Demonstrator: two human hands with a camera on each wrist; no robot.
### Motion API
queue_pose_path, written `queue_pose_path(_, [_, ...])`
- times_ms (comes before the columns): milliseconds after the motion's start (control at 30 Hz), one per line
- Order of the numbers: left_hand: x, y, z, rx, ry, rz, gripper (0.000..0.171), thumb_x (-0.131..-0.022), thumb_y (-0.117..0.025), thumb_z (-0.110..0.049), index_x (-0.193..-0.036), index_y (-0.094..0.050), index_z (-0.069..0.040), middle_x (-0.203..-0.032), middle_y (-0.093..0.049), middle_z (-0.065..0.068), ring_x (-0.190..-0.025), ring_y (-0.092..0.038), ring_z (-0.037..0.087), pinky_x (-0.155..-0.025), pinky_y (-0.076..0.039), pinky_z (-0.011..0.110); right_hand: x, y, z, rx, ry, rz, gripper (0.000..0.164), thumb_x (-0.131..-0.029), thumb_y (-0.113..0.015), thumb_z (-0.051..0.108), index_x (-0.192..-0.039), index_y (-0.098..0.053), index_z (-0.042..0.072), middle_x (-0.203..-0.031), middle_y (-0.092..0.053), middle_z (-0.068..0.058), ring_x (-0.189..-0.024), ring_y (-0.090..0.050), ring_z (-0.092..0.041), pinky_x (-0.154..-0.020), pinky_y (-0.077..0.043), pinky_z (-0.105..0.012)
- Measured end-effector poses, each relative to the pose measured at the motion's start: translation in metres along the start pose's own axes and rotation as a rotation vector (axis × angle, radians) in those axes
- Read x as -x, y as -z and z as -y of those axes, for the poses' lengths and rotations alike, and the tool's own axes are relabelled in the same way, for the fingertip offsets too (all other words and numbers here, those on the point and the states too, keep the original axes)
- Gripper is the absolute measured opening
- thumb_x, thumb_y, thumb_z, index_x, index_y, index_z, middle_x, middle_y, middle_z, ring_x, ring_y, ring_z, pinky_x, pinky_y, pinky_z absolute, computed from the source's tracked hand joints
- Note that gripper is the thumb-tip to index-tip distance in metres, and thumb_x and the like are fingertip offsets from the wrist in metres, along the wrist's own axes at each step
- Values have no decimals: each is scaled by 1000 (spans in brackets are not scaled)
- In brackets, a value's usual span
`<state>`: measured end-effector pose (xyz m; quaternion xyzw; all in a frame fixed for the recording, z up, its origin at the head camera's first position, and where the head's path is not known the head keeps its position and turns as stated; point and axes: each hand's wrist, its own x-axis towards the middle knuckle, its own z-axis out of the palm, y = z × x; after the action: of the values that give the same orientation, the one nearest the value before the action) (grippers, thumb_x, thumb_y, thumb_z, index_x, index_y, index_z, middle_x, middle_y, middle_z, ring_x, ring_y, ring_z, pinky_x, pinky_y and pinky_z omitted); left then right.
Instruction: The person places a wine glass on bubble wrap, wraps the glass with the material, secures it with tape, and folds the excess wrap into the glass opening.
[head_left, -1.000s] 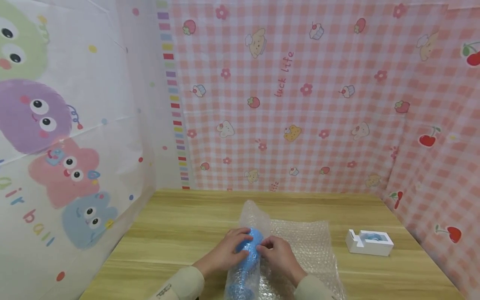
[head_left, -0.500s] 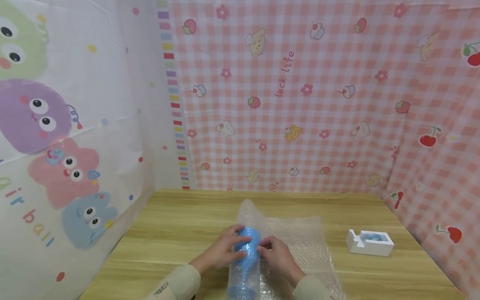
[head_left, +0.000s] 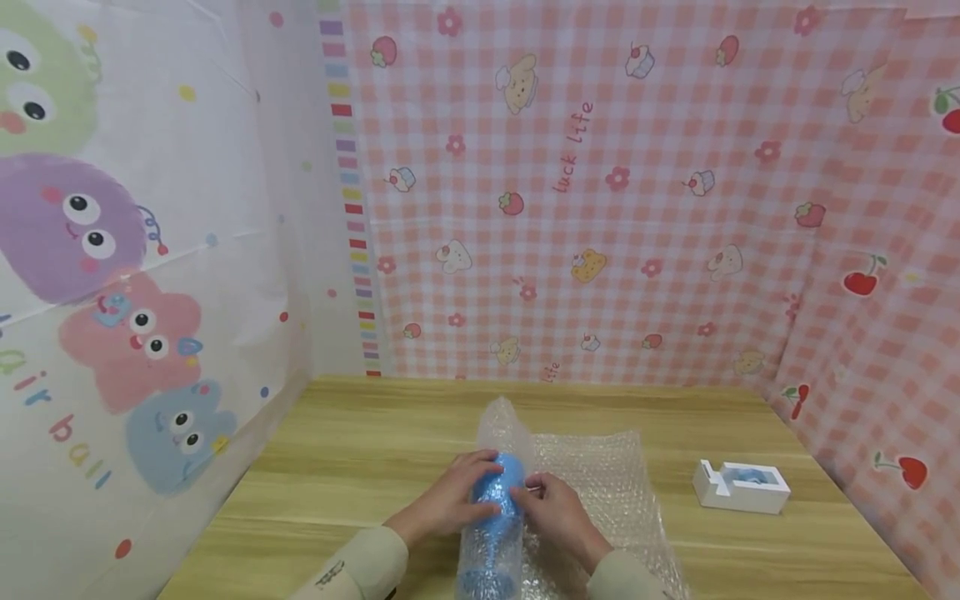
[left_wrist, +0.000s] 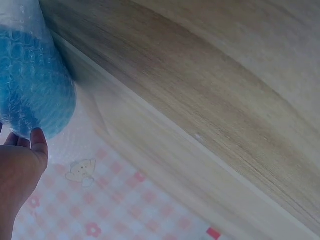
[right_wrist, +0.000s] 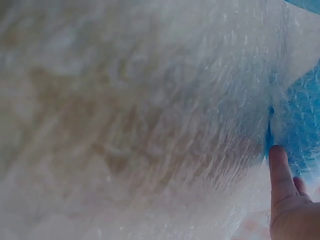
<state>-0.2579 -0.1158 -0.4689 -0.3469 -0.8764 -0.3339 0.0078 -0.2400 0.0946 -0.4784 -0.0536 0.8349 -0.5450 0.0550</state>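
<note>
From the head view, the left hand [head_left: 450, 504] and right hand [head_left: 555, 508] curl round a blue cylinder [head_left: 497, 508] wrapped in bubble wrap [head_left: 607, 483] on the wooden table [head_left: 352, 450], near a tape dispenser [head_left: 741, 486]. Left wrist: fingertips [left_wrist: 39, 140] touch it. Right wrist: blurry, one straight finger [right_wrist: 280, 170] seems to press the wrap.

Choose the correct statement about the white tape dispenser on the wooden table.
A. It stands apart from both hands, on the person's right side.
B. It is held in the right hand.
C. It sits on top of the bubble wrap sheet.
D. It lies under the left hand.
A. The tape dispenser rests on the bare table, to the right of the bubble wrap, while the left hand and right hand hold the wrapped blue object.
</note>
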Motion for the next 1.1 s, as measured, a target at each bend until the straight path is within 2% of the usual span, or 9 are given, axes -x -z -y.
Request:
queue_pose_path(167, [1,0,0,9,15,-3,52,-92,-71,-24,-135,-54,-3,-152,-38,15,-140,-33,36,-113,-31,54,-3,0,0,-50,3,56,58,-96,-66,26,-127,-47,-20,-96,-66,-14,-82,-68,-25,-72,-59,-39])
queue_pose_path(333, [3,2,1,4,-4,-8,51,-93,-70,-25,-135,-54,-1,-152,-39,16,-139,-34,37,-112,-31,54,-5,1,2,-142,-17,156,59,-100,-60,25,-131,-43,-22,-110,-65,-23,-97,-68,-36,-82,-57,-45])
queue_pose_path(467, [5,7,2,-6,-21,12,49,-96,-65,-24,-138,-52,-1,-153,-37,18,-140,-33,38,-112,-30,55,-6,3,4,-146,-33,190,58,-100,-59,26,-132,-44,-21,-110,-66,-21,-95,-66,-30,-81,-56,-45])
queue_pose_path(600, [7,11,4,-15,-27,42,48,-97,-63,-22,-139,-52,-2,-155,-35,17,-141,-33,37,-113,-29,56,-7,5,1,-167,-34,238,62,-100,-59,28,-136,-41,-19,-106,-67,-13,-93,-63,-22,-82,-55,-44])
queue_pose_path(767, [9,11,7,-27,-18,56,48,-96,-66,-22,-139,-52,-4,-156,-36,15,-141,-34,36,-113,-29,54,-10,8,-5,-238,-39,348,67,-101,-56,31,-143,-34,-17,-114,-68,-12,-102,-65,-27,-87,-53,-46])
queue_pose_path(933, [10,9,8,-21,0,54,49,-97,-65,-22,-140,-51,-6,-157,-35,12,-142,-34,34,-113,-31,53,-16,10,-6,-297,-88,435,72,-100,-55,32,-150,-25,-10,-110,-69,-8,-100,-66,-22,-85,-53,-40])
queue_pose_path(1100, [11,8,7,-20,-21,35,49,-95,-66,-21,-139,-52,-5,-156,-36,14,-141,-35,36,-113,-30,53,-23,12,-5,-327,-131,501,76,-100,-54,31,-154,-14,-4,-102,-70,-7,-93,-66,-18,-81,-53,-36])
